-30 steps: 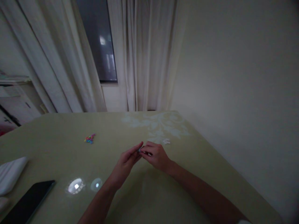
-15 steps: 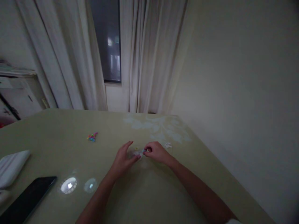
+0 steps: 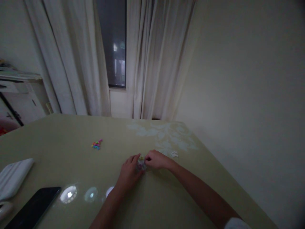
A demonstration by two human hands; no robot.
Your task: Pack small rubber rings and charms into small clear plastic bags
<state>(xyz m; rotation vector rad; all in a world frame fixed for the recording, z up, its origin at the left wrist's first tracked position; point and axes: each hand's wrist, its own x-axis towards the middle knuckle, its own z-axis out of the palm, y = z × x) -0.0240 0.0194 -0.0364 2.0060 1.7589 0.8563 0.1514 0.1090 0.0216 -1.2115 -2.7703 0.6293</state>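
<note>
A small, clear, shiny plastic object (image 3: pixel 141 166) with bits of colour in it lies on the table between my hands; its exact kind is too small to tell. My left hand (image 3: pixel 130 170) curls round its left side, with thumb and fingers against it. On the other side, my right hand (image 3: pixel 156 159) is closed in a pinch at its edge, and whatever the fingertips hold is hidden. A yellow spot (image 3: pixel 141 157) shows just beyond the clear object. Small white pieces (image 3: pixel 174 154) rest right of my right hand.
A small pile of bright multicoloured pieces (image 3: pixel 96 145) lies farther left on the glossy table (image 3: pixel 71 159). A black phone-like slab (image 3: pixel 35 206) and a white case (image 3: pixel 15 176) are at the near left. A wall (image 3: pixel 238 111) borders the table's right edge.
My left hand's fingers have closed in round the clear object, where they were spread before. My right hand stays pinched beside it. The view has tilted slightly.
</note>
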